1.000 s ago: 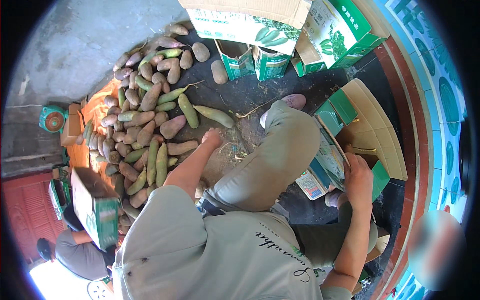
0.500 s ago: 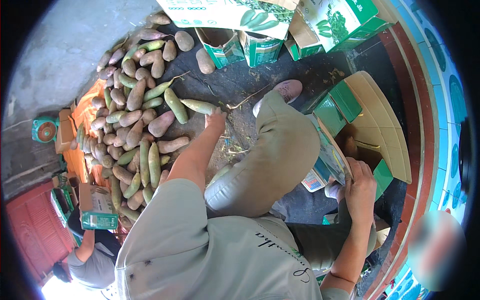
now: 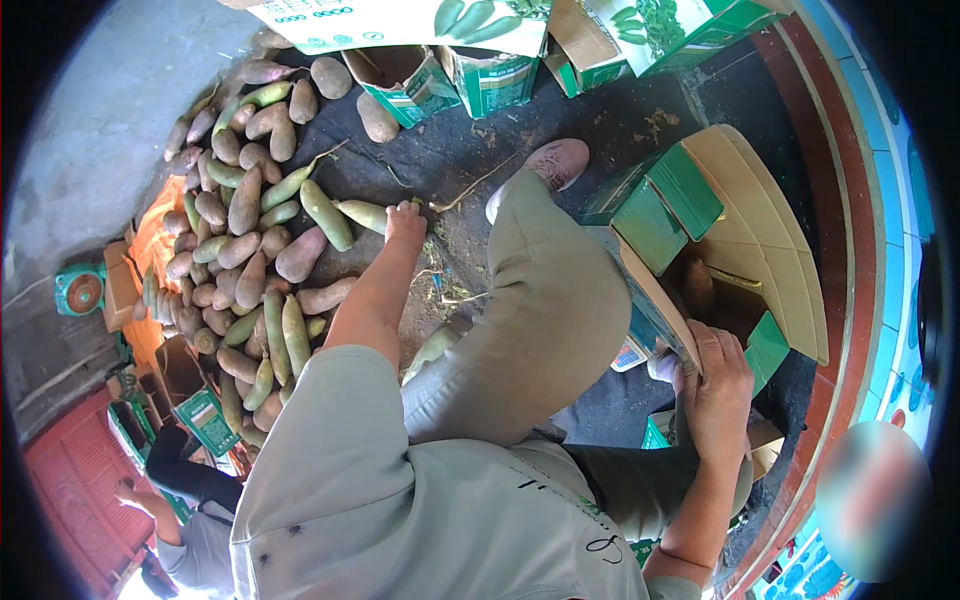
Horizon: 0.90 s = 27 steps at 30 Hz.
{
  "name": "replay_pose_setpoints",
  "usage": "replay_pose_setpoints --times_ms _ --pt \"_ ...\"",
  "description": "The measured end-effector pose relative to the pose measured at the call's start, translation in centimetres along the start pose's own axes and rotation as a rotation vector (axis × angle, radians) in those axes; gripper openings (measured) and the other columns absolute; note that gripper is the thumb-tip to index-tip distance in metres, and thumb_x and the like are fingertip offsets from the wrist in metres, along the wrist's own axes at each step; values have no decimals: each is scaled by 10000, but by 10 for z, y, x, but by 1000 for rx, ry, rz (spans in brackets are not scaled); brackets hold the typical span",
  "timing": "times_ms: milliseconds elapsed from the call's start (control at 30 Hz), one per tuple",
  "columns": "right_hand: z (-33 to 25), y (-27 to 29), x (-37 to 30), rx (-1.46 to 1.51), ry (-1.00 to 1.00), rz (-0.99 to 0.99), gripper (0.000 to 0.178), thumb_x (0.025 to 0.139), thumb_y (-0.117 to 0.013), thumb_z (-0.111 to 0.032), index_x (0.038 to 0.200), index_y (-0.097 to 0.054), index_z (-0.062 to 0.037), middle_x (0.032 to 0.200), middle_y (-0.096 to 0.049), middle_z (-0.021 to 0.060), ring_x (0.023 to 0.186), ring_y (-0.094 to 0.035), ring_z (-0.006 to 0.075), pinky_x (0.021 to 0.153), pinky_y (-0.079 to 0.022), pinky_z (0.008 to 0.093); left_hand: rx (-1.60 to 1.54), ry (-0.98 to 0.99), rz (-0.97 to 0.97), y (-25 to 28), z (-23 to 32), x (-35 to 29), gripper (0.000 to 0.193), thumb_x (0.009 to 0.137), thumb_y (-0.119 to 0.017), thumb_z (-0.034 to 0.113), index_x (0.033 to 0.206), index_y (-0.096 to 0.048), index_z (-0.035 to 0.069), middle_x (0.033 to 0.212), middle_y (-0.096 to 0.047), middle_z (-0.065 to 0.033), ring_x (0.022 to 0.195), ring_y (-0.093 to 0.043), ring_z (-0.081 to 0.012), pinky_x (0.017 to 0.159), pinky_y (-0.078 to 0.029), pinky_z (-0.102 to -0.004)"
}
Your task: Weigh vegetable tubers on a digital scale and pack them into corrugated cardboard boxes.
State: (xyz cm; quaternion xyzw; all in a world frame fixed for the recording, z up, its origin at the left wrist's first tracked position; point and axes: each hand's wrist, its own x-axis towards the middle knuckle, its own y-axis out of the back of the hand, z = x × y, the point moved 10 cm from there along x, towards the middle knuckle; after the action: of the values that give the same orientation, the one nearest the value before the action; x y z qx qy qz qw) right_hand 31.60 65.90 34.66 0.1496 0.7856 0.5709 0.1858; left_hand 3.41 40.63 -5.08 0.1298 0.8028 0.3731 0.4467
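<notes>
Lying on dark floor (image 3: 455, 155): pale green radish (image 3: 362, 215), its right end covered by curled fingers of left hand (image 3: 405, 222); full grip cannot be told. Mixed roots (image 3: 244, 207) heaped to left. Wall (image 3: 655, 290) of open carton (image 3: 770, 215) clasped by right hand (image 3: 718, 385); brown root (image 3: 698, 287) contained inside. Green-printed boxes (image 3: 490, 80) grouped at far side. Co-worker (image 3: 200, 548) seen at lower left.

Cannot see the green tuber (image 3: 360, 213) fully beneath the left hand (image 3: 405, 222), the printed carton (image 3: 385, 28) past the upper edge, or behind the blurred patch (image 3: 868, 500).
</notes>
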Motion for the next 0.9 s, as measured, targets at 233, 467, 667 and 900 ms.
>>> replay_pose_setpoints --times_ms 233,467,667,900 --pt "-1 3 0 16 8 24 417 683 -679 4 1088 -582 -21 963 -595 159 897 -588 346 768 -487 425 -47 -75 55 -17 4 -15 210 850 -567 181 1059 -565 161 1049 -600 -30 1037 -551 -223 843 -430 -396" --pt "-5 4 -2 11 44 36 427 673 -670 25 1088 -576 -5 966 -597 162 894 -587 343 763 -487 427 -163 -120 308 31 16 -57 262 797 -583 130 1054 -536 123 989 -553 -64 994 -546 -236 799 -446 -375" --pt "-5 4 -4 -14 57 58 418 669 -661 23 1077 -576 -4 955 -596 156 887 -588 335 756 -493 422 -353 24 364 53 1 -88 319 745 -647 151 1039 -529 113 1036 -531 -98 1003 -537 -261 804 -472 -401" --pt "-7 4 -10 -49 121 142 365 706 -663 -35 1059 -572 -20 883 -569 128 829 -579 307 726 -496 404 -927 302 541 70 -62 -124 511 730 -739 302 1119 -527 46 1057 -584 -174 1007 -576 -336 845 -469 -423"
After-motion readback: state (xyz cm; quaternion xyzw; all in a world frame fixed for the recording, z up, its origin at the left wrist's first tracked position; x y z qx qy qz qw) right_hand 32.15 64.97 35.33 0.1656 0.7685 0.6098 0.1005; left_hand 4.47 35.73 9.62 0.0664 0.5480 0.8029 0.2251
